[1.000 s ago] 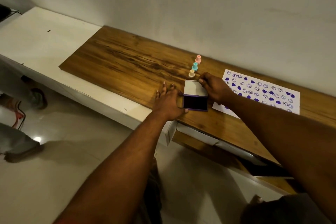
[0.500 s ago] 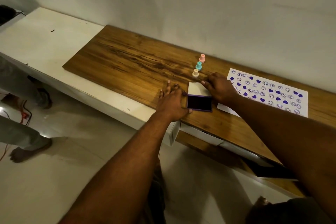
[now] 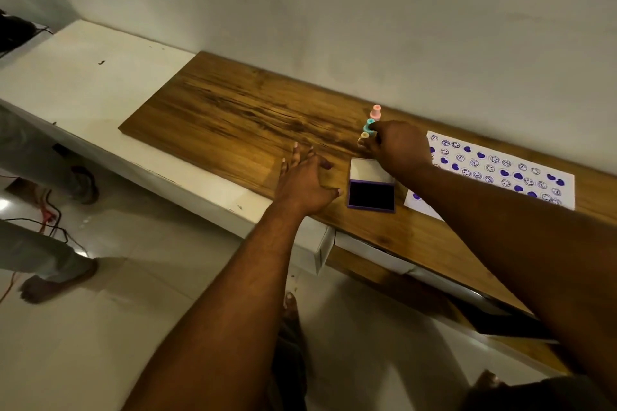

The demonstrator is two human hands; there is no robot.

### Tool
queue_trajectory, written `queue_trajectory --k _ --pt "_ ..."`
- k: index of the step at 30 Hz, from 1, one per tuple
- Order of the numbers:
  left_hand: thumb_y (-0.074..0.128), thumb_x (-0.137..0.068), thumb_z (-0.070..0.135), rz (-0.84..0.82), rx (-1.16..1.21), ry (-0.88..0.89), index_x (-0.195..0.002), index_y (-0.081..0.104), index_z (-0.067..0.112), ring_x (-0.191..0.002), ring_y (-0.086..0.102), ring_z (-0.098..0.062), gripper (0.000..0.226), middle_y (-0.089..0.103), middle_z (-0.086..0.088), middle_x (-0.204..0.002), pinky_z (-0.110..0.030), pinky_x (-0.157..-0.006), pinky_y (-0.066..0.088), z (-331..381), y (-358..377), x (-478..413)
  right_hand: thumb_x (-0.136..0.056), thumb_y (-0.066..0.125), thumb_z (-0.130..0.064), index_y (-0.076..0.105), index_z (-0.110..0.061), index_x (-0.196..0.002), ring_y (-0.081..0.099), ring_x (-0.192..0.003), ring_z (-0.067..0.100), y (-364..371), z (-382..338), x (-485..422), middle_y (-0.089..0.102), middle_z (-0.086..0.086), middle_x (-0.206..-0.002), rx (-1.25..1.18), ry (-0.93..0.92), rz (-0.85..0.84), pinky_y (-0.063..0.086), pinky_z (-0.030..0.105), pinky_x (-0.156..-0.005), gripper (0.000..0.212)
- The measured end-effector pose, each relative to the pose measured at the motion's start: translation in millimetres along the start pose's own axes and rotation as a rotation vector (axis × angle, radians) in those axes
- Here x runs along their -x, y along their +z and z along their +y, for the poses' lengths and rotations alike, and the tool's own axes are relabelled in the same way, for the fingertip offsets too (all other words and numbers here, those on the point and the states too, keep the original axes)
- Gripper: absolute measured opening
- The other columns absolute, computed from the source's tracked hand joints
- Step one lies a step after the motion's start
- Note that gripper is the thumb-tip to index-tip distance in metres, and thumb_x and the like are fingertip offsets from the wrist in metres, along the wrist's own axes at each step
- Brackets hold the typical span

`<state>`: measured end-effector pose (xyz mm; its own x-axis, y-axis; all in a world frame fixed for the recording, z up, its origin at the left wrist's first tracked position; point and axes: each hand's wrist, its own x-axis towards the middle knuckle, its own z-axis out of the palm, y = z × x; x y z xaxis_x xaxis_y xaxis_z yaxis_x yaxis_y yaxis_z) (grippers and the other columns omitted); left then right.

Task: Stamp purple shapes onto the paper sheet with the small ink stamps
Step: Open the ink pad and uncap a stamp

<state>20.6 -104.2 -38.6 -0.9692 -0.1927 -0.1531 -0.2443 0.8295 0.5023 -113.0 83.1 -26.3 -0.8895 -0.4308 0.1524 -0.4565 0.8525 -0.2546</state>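
An open purple ink pad [image 3: 371, 195] with its white lid folded back lies on the wooden board [image 3: 233, 123]. Behind it stand three small stamps in a row: pink [image 3: 376, 112], teal [image 3: 368, 125] and cream [image 3: 363, 137]. My right hand [image 3: 399, 147] reaches over the pad's lid, its fingertips touching the teal and cream stamps; whether they grip one I cannot tell. My left hand [image 3: 305, 182] rests flat on the board just left of the pad, fingers spread, holding nothing. The white paper sheet [image 3: 500, 170], covered with purple hearts and smiley stamps, lies to the right, partly hidden by my right forearm.
The board sits against a pale wall [image 3: 334, 10], on a white counter [image 3: 76, 77] that extends left. A drawer front [image 3: 320, 243] juts out below the board's edge. Another person's legs and bare feet [image 3: 50, 274] stand on the tiled floor at left, near cables [image 3: 43, 220].
My right hand has moved from the ink pad's lid up to the row of stamps. My left hand has drawn a little left, away from the pad's edge.
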Motion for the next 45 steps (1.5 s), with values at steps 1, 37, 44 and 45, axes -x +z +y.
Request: queue_trajectory --k 1,37,44,45 --pt "0.081 -0.082 0.049 0.014 0.001 -0.008 -0.131 0.057 0.031 -0.159 -0.008 -0.022 0.058 0.021 -0.002 -0.171 -0.045 -0.127 -0.002 -0.5 -1.9 -1.0 -0.1 0.057 -0.047 0.07 -0.02 -0.127 0.067 -0.099 0.03 1.2 -4.2 -1.9 0.073 0.011 -0.112 0.02 0.005 -0.011 0.055 0.039 -0.08 0.04" --pt "0.067 -0.096 0.021 0.113 -0.172 -0.087 -0.133 0.064 0.014 -0.152 0.033 -0.026 0.037 0.043 -0.013 -0.16 -0.043 -0.122 0.033 1.8 12.6 2.1 -0.104 0.055 -0.032 0.068 -0.015 -0.114 0.067 -0.094 0.023 19.0 -86.4 54.9 0.071 0.007 -0.108 0.014 -0.148 -0.186 0.057 0.038 -0.091 0.024" --pt "0.063 -0.099 0.02 0.111 -0.18 -0.056 -0.141 0.058 0.01 -0.157 0.019 -0.027 0.044 0.031 -0.017 -0.166 -0.042 -0.126 0.022 -3.5 21.0 -2.9 -0.106 0.053 -0.03 0.063 -0.012 -0.126 0.064 -0.11 0.025 20.9 -82.5 50.0 0.067 0.01 -0.124 0.004 -0.207 -0.243 0.051 0.037 -0.102 0.028" --pt "0.062 -0.099 0.021 0.115 -0.179 -0.054 -0.141 0.057 0.009 -0.157 0.019 -0.028 0.044 0.031 -0.018 -0.166 -0.042 -0.126 0.021 -4.2 22.2 -3.0 -0.106 0.053 -0.03 0.063 -0.012 -0.127 0.064 -0.112 0.025 19.9 -81.8 49.0 0.067 0.01 -0.125 0.0 -0.216 -0.254 0.051 0.037 -0.103 0.029"
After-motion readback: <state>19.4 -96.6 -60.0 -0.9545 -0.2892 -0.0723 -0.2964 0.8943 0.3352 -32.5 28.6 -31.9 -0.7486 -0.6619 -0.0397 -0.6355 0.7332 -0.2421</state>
